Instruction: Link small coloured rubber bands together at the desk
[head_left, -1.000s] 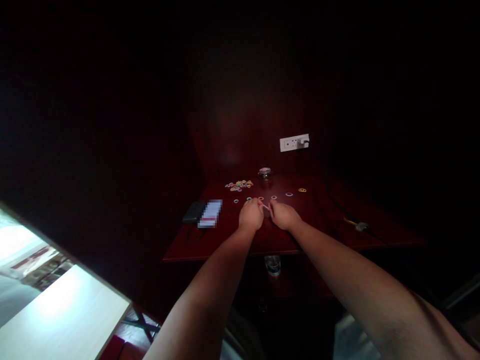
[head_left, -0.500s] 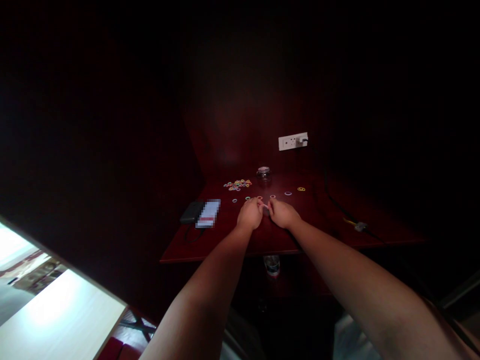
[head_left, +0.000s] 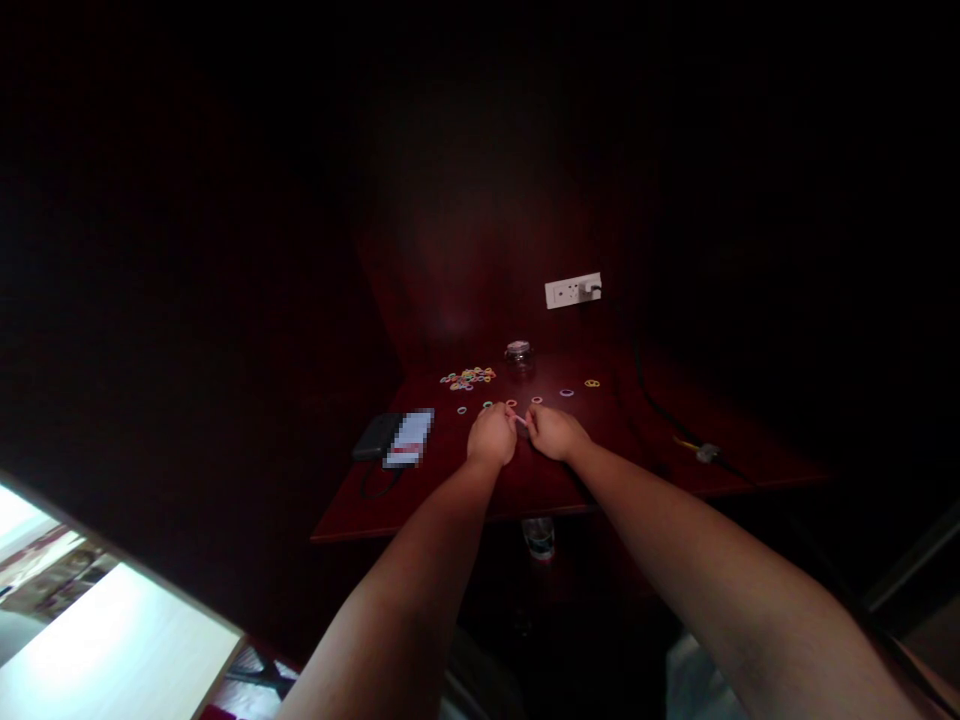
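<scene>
1. The left hand (head_left: 491, 438) and the right hand (head_left: 553, 433) meet knuckle to knuckle over the dark red table (head_left: 450, 490), just this side of a loose row of small rings.
2. A pale pink rubber band (head_left: 520, 419) is stretched as a short strand between the two hands; the left fingertips pinch one end and the right fingertips pinch the other, the remaining fingers curled in.
3. Beyond the band, further from the person, lie single bands: an orange one (head_left: 511, 403), a pink one (head_left: 537, 400), a purple one (head_left: 567, 392) and a yellow one (head_left: 592, 383).
4. Beyond and to the left of the band sits the heap of coloured bands (head_left: 468, 378); a small glass jar (head_left: 517, 352) stands just right of that heap.
5. To the left of the band lies a dark flat device (head_left: 373, 438) with a blurred-out card beside it.
6. The room is very dim: how the band wraps the fingers cannot be made out, and the hands hide the table beneath them.
7. Compared with a second ago the grip and the hands' spacing look unchanged; the whole scene sits slightly lower and further left in view.
</scene>
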